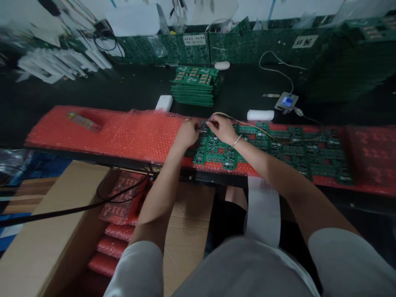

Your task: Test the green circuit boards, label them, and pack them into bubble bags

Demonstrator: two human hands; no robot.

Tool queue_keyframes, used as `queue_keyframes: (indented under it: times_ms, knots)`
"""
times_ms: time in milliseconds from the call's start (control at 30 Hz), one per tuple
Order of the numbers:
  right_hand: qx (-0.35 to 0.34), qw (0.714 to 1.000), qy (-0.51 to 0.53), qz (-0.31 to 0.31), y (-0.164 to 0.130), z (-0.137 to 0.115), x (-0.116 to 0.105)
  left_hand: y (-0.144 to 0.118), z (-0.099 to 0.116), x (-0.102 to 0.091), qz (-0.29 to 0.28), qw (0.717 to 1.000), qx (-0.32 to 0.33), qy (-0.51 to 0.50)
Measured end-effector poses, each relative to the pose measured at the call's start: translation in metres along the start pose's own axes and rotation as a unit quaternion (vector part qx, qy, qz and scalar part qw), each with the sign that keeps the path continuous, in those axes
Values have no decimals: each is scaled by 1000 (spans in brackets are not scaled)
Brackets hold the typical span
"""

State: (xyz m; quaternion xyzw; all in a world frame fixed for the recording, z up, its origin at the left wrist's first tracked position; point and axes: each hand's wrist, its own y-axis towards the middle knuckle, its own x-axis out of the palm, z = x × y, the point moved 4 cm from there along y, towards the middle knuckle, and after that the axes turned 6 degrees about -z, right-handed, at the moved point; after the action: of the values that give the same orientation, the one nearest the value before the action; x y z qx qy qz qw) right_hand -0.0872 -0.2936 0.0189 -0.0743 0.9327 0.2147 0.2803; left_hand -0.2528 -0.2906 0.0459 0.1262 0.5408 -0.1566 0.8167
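Green circuit boards lie in a row on a long sheet of red bubble wrap. My left hand rests at the left edge of the nearest board, fingers closed at its upper left corner. My right hand lies on the same board's top edge, pinching the end of a thin yellow wire against the board. That wire runs right to a small tester with a blue screen. A bracelet circles my right wrist.
A stack of green boards stands behind the wrap, with a white roll and a white box near it. An open cardboard box with red-wrapped packs stands below left. Black cables cross it.
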Motion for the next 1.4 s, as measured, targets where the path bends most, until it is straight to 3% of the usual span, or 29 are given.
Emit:
queue_keyframes:
  times_ms: [100, 200, 433, 567, 733, 1033, 1400]
  knots:
    - [3, 1000, 7, -1, 1, 1, 1, -21, 7, 5, 0, 997, 76, 33]
    - [9, 1000, 19, 2, 3, 0, -2, -34, 8, 13, -5, 992, 102, 70]
    - [-4, 998, 53, -46, -1, -23, -8, -29, -3, 14, 10, 992, 129, 2]
    - [-39, 994, 17, -100, -11, -41, 3, -49, -14, 2, 104, 986, 90, -92]
    - [-36, 993, -50, -102, -14, -47, 20, -95, -19, -2, 194, 971, 28, -134]
    - [-60, 983, -108, -136, -22, -60, 30, -160, 4, 8, 222, 959, 28, -173]
    - [-75, 982, -117, -129, -25, -66, 28, -174, 47, 12, 191, 966, 49, -167]
